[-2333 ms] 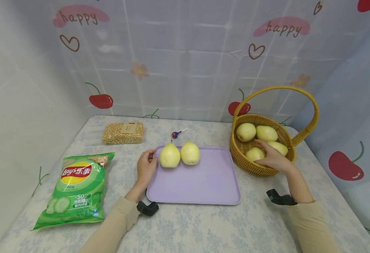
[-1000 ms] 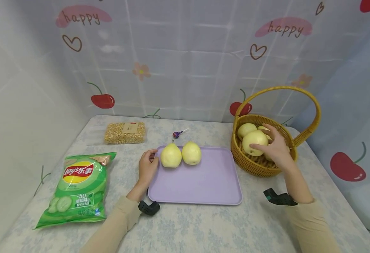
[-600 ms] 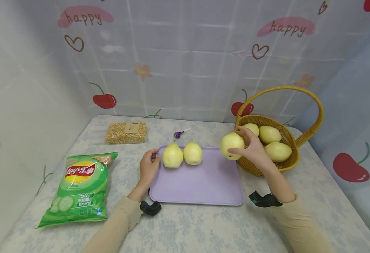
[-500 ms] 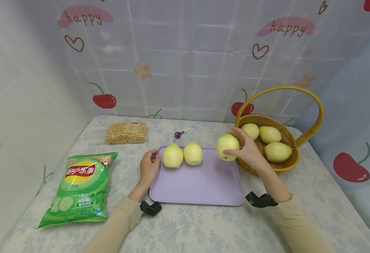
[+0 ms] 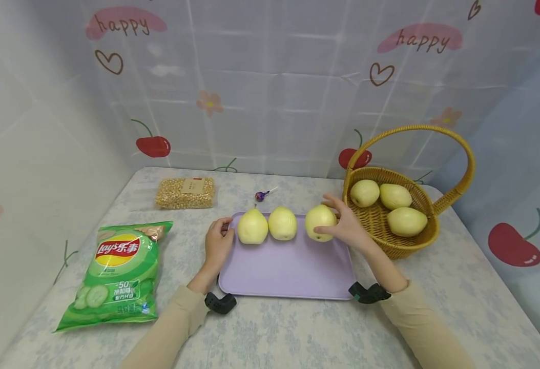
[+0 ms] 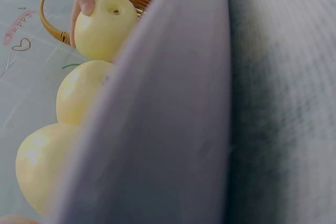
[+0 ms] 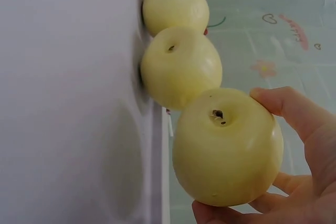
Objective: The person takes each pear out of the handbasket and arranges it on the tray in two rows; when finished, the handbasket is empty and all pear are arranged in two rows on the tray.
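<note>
Step in hand, my read: pear transfer, basket to tray, at the put-down stage. Clock centred on the purple tray [image 5: 286, 271], head view.

Right hand [image 5: 346, 228]: thumb and fingers spread about a pear's width, gripping the held pear [image 5: 317, 220] at 1 o'clock, above the tray, not touching it. Left hand [image 5: 216, 243]: fingers bent at the tray rim, 9-10 o'clock, holding the edge.

Next move should need a straight lower, then finger release once the pear sits stable; could roll.

Count: 6 pears. 1 held, 2 tray pears [image 5: 252, 227] at 11 and 12, 3 basket pears [image 5: 407, 222]. 1 wicker basket [image 5: 392, 251], 2 o'clock. On the bench [image 5: 270, 333]: 1 Lay's chip bag [image 5: 113, 274], 9; 1 corn kernel pack [image 5: 173, 195], 10; 1 lollipop [image 5: 260, 196], 11.
</note>
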The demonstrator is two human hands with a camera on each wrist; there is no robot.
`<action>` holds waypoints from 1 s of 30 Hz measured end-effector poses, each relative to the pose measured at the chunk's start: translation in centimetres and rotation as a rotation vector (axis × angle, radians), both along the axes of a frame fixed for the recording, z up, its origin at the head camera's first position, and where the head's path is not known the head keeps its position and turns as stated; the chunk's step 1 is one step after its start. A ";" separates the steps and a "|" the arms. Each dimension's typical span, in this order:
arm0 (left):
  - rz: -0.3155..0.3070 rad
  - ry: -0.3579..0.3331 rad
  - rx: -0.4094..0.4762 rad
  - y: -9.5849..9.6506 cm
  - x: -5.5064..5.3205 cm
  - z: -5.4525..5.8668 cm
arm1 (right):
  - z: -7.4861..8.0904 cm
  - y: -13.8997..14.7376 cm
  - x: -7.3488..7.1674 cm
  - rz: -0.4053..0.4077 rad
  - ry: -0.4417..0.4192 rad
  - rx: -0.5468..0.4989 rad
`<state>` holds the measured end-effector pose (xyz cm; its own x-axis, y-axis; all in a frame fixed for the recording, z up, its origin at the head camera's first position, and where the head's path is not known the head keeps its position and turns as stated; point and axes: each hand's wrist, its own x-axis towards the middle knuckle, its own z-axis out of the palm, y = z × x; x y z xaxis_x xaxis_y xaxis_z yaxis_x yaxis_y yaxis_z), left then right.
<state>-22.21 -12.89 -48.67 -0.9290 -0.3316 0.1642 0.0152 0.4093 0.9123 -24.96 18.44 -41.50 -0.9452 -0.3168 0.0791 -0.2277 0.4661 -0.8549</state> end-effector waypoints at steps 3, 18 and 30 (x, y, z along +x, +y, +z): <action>0.001 0.003 -0.005 0.0 0.0 0.0 | -0.4 0.0 -0.2 -0.001 0.001 0.021; -0.007 0.007 0.000 -0.1 0.1 -0.1 | -1.7 0.2 -0.7 -0.016 0.045 0.106; -0.004 -0.002 -0.006 0.0 0.0 0.0 | -1.8 -0.2 -0.4 -0.004 -0.012 0.170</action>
